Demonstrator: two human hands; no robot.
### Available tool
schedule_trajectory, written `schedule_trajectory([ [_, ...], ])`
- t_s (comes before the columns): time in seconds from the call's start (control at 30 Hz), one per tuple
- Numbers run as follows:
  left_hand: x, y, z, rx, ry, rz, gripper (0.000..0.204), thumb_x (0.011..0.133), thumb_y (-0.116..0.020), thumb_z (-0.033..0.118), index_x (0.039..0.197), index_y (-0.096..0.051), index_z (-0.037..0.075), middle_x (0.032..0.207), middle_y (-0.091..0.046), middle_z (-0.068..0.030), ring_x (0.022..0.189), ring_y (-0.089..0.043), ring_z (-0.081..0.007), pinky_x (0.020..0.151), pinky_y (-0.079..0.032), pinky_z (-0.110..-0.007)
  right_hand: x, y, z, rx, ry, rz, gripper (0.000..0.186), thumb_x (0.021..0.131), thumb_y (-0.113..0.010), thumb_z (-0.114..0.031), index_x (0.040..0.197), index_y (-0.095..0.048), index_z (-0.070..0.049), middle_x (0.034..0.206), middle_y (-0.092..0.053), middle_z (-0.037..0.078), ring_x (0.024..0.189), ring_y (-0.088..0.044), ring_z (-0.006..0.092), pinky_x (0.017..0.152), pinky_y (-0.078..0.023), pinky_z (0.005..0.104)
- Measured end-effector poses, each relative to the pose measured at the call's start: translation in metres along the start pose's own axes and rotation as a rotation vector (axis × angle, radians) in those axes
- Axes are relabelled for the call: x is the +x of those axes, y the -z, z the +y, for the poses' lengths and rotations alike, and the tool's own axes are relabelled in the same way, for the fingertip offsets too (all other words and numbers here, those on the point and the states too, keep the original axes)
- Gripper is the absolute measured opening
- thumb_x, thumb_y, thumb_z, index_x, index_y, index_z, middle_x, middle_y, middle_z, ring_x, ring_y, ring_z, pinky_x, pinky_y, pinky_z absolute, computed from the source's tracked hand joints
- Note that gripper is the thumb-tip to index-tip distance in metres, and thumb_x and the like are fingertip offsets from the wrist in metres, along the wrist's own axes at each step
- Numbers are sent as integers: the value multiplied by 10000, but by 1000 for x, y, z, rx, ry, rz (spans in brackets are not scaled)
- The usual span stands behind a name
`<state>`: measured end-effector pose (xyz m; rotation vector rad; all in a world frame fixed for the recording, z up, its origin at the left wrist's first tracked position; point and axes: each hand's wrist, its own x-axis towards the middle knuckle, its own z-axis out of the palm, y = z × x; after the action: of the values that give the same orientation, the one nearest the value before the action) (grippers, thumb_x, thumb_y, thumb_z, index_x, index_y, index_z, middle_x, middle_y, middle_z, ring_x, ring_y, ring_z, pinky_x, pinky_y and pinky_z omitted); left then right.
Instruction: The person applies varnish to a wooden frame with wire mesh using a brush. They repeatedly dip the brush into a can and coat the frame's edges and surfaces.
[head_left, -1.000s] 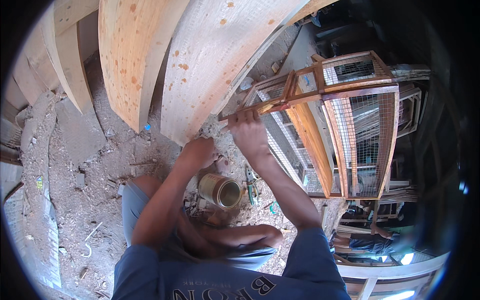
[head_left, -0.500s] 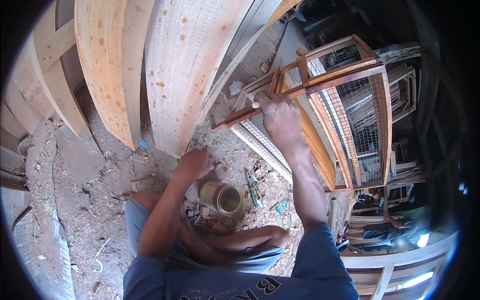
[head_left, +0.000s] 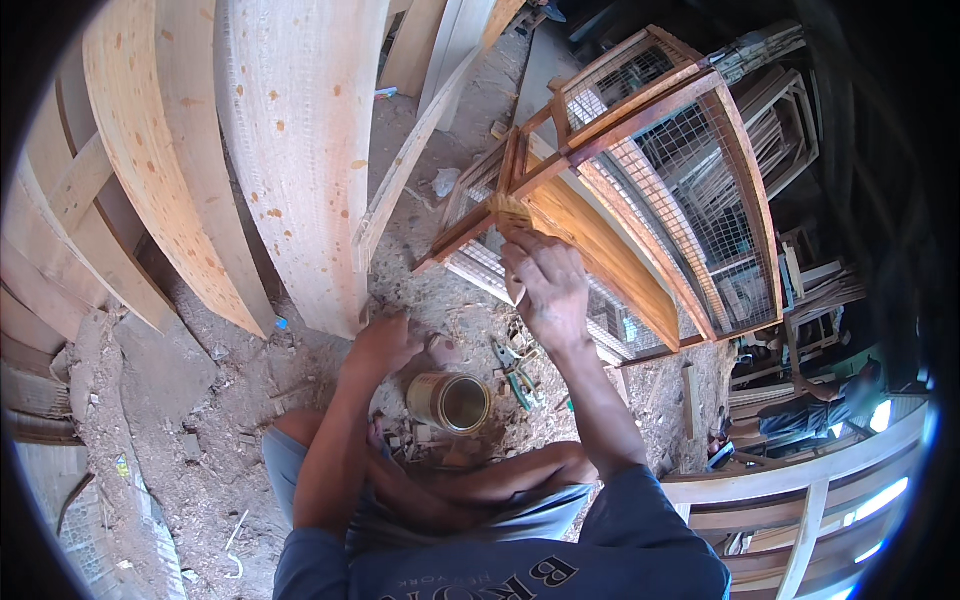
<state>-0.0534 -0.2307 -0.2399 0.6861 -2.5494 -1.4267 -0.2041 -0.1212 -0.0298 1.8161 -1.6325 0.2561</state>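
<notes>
In my right hand [head_left: 550,280] is a paintbrush [head_left: 511,212], gripped by its handle. Its pale bristles touch or nearly touch a reddish-brown rail of a wooden frame cage with wire mesh [head_left: 640,135]. The cage leans at the right, with an orange-brown panel [head_left: 600,255] inside it. My left hand [head_left: 385,345] is curled closed beside the lower end of a pale board [head_left: 300,150]; whether its fingers hold anything is hidden. Between my arms, before my crossed legs, an open tin can [head_left: 450,402] rests on the ground, tilted in the view.
Pliers [head_left: 520,385] with green handles lie right of the can. Large curved planks [head_left: 165,160] spotted with brown stand at the left. Wood scraps and shavings litter the dirt floor [head_left: 230,430]. Another person [head_left: 800,410] is at the far right among stacked timber.
My right hand has come down and turned, bringing the brush's bristles into view at the cage rail. The left hand stays low by the board's end. The whole view has shifted slightly.
</notes>
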Motion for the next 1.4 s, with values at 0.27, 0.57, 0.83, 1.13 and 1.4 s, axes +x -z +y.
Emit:
schedule_trajectory([
  [0.27, 3, 0, -6, 29, 6, -81, 737, 842, -721, 394, 1373, -503, -68, 1321, -597, -288, 1234, -571, -424, 1053, -448, -443, -91, -34, -16, 217, -130, -245, 393, 687, -716, -24, 1073, -681, -88, 1197, -682, 90, 1150, -629, 253, 963, -501, 382],
  [0.57, 9, -5, -9, 110, 2, -81, 715, 859, -711, 396, 1389, -499, -35, 1150, -659, -313, 1126, -624, -452, 971, -495, -496, -112, 13, -14, 352, -504, 196, 226, 847, -751, 7, 1054, -679, -48, 1109, -726, 144, 940, -733, 267, 778, -605, 336],
  [0.83, 9, 3, -15, 116, 90, -147, 800, 845, -742, 439, 1437, -456, -17, 1276, -625, -281, 1197, -614, -385, 1003, -485, -440, -18, 68, 63, 279, -405, 411, 187, 880, -751, -69, 1051, -680, -44, 1118, -736, 109, 909, -741, 221, 732, -607, 308],
  [1.13, 12, -3, -27, 71, 65, -153, 802, 845, -715, 472, 1428, -463, -18, 1280, -616, -296, 1216, -579, -442, 1024, -460, -478, -44, 117, 130, 198, -565, 107, 200, 932, -715, -182, 1077, -686, -48, 1040, -760, 93, 939, -744, 272, 806, -598, 374],
  [1.4, 17, -9, -29, 137, 84, -178, 796, 854, -713, 472, 1440, -459, -4, 1280, -619, -293, 1221, -578, -439, 1028, -462, -468, -48, 164, 120, 5, -768, -25, 134, 941, -663, -97, 1025, -650, 6, 1000, -742, 107, 864, -738, 262, 739, -589, 369],
])
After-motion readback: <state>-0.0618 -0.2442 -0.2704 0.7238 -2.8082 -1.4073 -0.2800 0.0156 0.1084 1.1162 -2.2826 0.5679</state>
